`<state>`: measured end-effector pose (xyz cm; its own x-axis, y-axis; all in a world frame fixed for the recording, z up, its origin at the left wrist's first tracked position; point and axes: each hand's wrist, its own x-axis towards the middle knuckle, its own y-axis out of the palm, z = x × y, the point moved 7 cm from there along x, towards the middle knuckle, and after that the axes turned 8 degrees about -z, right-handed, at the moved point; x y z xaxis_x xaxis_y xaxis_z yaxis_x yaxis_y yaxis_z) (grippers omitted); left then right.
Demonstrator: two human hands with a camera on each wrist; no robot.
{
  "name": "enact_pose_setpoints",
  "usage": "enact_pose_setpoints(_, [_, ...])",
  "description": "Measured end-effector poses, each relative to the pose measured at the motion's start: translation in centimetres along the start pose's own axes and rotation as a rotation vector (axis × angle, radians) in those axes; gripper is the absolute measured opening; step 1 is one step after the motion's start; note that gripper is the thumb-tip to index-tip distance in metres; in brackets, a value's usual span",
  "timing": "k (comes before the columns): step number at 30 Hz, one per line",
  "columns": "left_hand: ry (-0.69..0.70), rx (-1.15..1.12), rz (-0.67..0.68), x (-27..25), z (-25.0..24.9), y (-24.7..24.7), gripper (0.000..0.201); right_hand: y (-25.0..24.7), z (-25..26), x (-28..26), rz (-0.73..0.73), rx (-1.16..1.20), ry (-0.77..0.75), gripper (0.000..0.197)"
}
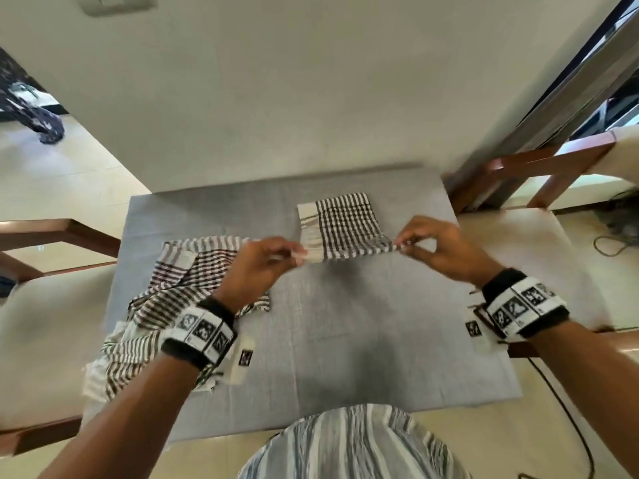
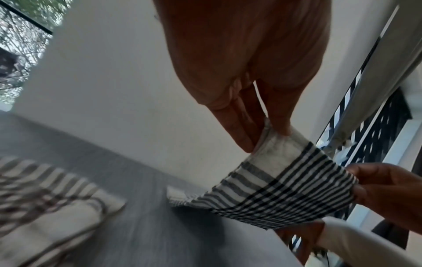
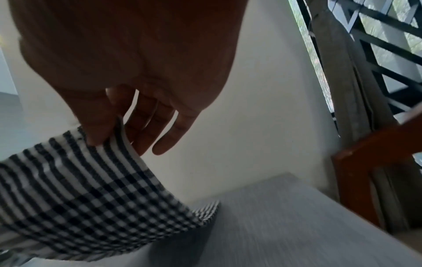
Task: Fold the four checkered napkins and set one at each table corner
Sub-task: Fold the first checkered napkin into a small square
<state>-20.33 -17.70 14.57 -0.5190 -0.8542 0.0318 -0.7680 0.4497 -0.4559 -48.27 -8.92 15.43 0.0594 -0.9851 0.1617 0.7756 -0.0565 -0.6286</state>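
On the grey tabletop [image 1: 345, 323], a checkered napkin [image 1: 342, 224] lies toward the far right, its far edge flat on the surface and its near edge lifted off it. The left hand [image 1: 257, 267] pinches the near left corner between thumb and fingers, on the plain white border. The right hand [image 1: 437, 248] pinches the near right corner between thumb and forefinger, with the other fingers [image 3: 173, 126] loosely extended beside it. The cloth is stretched between the two hands. A heap of unfolded checkered napkins [image 1: 173, 288] lies crumpled on the left side of the tabletop, partly under the left forearm. Wooden chairs [image 1: 539, 171] stand at both sides of the tabletop.
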Motion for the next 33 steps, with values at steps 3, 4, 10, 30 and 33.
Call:
enact_pose_setpoints(3, [-0.035,-0.014,0.101,-4.1,3.7,2.1,0.016,4.3,-1.4,-3.7,0.131,0.142,0.087,0.014])
enact_pose_setpoints(4, [-0.043,-0.019,0.121,-5.2,4.6,2.7,0.016,5.7,-1.8,-4.8,0.178,0.170,0.128,0.013])
enact_pose_setpoints(10, [-0.136,-0.025,0.283,-10.9,8.0,6.1,0.013,12.0,-4.0,-10.2,0.429,0.166,0.293,0.014])
enact_pose_setpoints(30, [-0.318,-0.047,0.339,-11.2,12.1,7.6,0.012,14.6,-7.2,-11.7,0.490,0.208,0.448,0.009])
enact_pose_setpoints(33, [-0.348,-0.073,0.245,-7.8,12.7,7.2,0.014,13.0,-9.2,-8.4,0.373,0.188,0.446,0.010])
